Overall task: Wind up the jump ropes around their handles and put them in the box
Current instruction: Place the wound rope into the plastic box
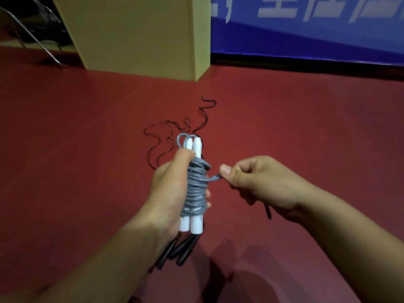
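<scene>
- While the left hand (pixel 172 189) grips the pair of white handles (pixel 192 224) upright, with the grey rope (pixel 195 186) coiled round them, the last turns are not yet secured.
- Right hand (pixel 258 182), just right of the handles, pinches the rope's free end between thumb and forefinger; the end runs straight to the coil.
- Judgement: keep that end taut and tuck it under an outer turn, or the coil may spring loose.
- Left thumb presses the upper turns; it should hold there until the tuck is made.
- A black rope (pixel 175 136) lies loose on the red floor (pixel 87 127) beyond the handles; dark handles (pixel 183 250) lie below them.
- No box is identifiable; a yellow cabinet (pixel 135 36) stands far beyond the handles.
</scene>
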Demonstrator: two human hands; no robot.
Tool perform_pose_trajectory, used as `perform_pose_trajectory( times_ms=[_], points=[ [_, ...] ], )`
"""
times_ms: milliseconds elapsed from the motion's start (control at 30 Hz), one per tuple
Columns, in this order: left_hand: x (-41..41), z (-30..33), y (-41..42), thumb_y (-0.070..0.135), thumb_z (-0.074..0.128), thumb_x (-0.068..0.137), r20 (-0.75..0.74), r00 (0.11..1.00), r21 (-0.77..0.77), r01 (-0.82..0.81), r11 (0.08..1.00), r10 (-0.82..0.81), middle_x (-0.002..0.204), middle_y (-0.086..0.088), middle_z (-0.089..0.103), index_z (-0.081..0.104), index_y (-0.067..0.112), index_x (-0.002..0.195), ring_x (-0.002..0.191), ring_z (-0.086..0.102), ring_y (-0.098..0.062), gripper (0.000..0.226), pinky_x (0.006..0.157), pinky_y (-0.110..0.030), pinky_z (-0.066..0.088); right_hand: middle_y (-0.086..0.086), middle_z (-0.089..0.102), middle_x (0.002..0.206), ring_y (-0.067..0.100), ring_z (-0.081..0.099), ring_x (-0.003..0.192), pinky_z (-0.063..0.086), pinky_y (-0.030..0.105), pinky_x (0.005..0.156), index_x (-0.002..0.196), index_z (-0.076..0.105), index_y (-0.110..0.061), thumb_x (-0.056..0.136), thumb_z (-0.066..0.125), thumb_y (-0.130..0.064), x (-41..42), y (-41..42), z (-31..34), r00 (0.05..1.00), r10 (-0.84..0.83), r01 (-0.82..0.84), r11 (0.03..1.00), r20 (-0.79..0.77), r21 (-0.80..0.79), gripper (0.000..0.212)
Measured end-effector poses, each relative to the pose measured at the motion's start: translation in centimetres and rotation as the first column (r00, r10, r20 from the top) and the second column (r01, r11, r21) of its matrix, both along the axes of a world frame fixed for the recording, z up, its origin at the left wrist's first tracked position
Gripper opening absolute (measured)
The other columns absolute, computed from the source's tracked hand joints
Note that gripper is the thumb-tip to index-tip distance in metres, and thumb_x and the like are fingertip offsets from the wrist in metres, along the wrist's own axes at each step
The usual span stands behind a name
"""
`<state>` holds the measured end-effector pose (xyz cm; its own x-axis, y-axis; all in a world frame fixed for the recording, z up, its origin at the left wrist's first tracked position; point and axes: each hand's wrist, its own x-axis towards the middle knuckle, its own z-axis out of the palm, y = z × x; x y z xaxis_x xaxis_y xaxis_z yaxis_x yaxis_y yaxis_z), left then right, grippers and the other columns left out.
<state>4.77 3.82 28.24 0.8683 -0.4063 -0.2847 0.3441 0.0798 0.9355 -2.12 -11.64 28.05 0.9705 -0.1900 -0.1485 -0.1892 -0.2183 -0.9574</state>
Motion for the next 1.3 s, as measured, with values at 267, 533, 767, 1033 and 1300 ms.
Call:
perform_pose_trajectory(
  times_ms=[267, 533, 767, 1033, 1300],
  points=[
    [0.5, 0.6, 0.8, 0.041, 0.047, 0.086, -0.178, 0.929, -0.059, 0.318, 0.946, -0.323, 0.065, -0.008, 0.055, 0.064, 0.011, 0.081, 0.047, 0.050, -0.020, 0.035, 0.046, -0.028, 0.048, 0.005, 0.043, 0.053, 0.010, 0.038, 0.047, 0.031, 0.013, 0.044, 0.076, 0.067, -0.006, 0.089, 0.064, -0.028, -1.4, -1.5, 1.8, 0.983, 0.170, -0.174, 0.982, 0.071, 0.067, 0.025],
    [-0.2, 0.1, 0.6, 0.046, 0.058, 0.071, -0.204, 0.795, -0.053, 0.573, 0.818, -0.571, 0.067, -0.013, 0.059, 0.066, 0.008, 0.069, 0.045, 0.051, -0.022, 0.039, 0.042, -0.026, 0.047, 0.000, 0.036, 0.051, 0.014, 0.028, 0.049, 0.024, 0.029, 0.050, 0.064, 0.056, -0.004, 0.064, 0.072, -0.048, -1.2, -2.7, 1.4, 0.998, -0.040, 0.040, 0.999, 0.044, -0.001, 0.047],
    [-0.5, 0.6, 0.4, 0.047, 0.051, 0.069, -0.146, 0.878, -0.164, 0.433, 0.886, -0.456, 0.065, -0.011, 0.056, 0.065, 0.008, 0.069, 0.043, 0.049, -0.020, 0.042, 0.041, -0.025, 0.045, -0.003, 0.028, 0.056, 0.010, 0.022, 0.049, 0.021, 0.027, 0.052, 0.073, 0.069, -0.012, 0.081, 0.062, -0.030, -1.4, -2.6, 1.4, 0.991, 0.094, -0.063, 0.958, -0.099, 0.279, 0.021],
    [-1.4, -0.5, 0.4, 0.047, 0.060, 0.063, 0.011, 0.869, -0.098, 0.493, 0.864, -0.495, 0.065, -0.015, 0.060, 0.071, 0.010, 0.068, 0.043, 0.052, -0.022, 0.039, 0.045, -0.028, 0.048, -0.007, 0.033, 0.047, 0.007, 0.026, 0.043, 0.022, 0.023, 0.047, 0.068, 0.068, -0.012, 0.071, 0.071, -0.031, -1.2, -1.9, 1.1, 0.978, 0.085, -0.057, 0.988, -0.192, 0.144, 0.020],
    [-2.6, -0.9, 0.4, 0.048, 0.071, 0.072, 0.156, 0.627, 0.491, 0.621, 0.611, -0.763, 0.051, 0.002, 0.053, 0.057, 0.009, 0.062, 0.044, 0.046, -0.013, 0.043, 0.046, -0.023, 0.040, 0.000, 0.071, 0.063, 0.002, 0.056, 0.057, 0.049, 0.019, 0.059, 0.070, 0.078, -0.012, 0.073, 0.080, -0.007, -1.2, -2.2, 0.0, 0.970, 0.083, -0.132, 0.970, -0.230, -0.205, 0.006]
  ],
)
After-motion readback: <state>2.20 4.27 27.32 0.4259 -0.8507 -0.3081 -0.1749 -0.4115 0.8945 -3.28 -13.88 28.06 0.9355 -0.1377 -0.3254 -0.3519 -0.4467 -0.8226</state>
